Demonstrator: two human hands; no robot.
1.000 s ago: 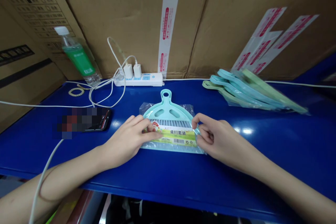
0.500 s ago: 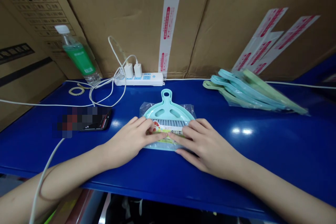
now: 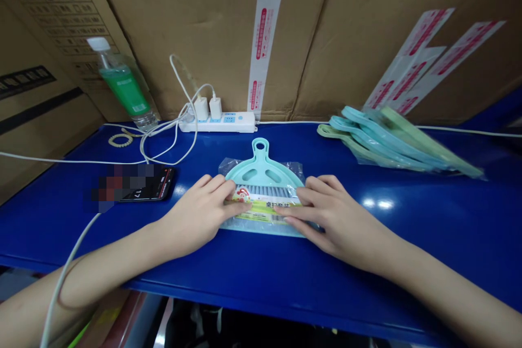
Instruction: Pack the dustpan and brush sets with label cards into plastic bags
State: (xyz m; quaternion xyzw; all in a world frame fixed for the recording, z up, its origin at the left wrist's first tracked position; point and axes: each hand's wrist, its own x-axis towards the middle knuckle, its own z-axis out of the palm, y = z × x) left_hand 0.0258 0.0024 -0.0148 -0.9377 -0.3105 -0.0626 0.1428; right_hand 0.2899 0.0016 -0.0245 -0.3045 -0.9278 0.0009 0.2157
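Note:
A light-blue dustpan and brush set [image 3: 261, 174] lies flat on the blue table, inside a clear plastic bag. Its ring handle points away from me, and grey bristles show above a yellow-and-white label [image 3: 261, 207]. My left hand [image 3: 206, 209] is closed at the left edge of the set, fingers curled and thumb lying across the label. On the right side, my right hand [image 3: 334, 220] touches the set with its index finger stretched over the label. Its thumb is spread apart toward the lower edge, and the other fingers are bent.
Several bagged blue and green dustpans [image 3: 395, 138] lie at the back right. A white power strip [image 3: 240, 123] with chargers and looped cables stands against the cardboard [image 3: 220, 27]. At the left are a bottle [image 3: 126, 89], a coiled band [image 3: 120, 140] and a phone [image 3: 163, 187].
My fingertips have moved apart along the label, the right hand shifting right, so more of the label's print shows. The dustpan set stays in place on the table.

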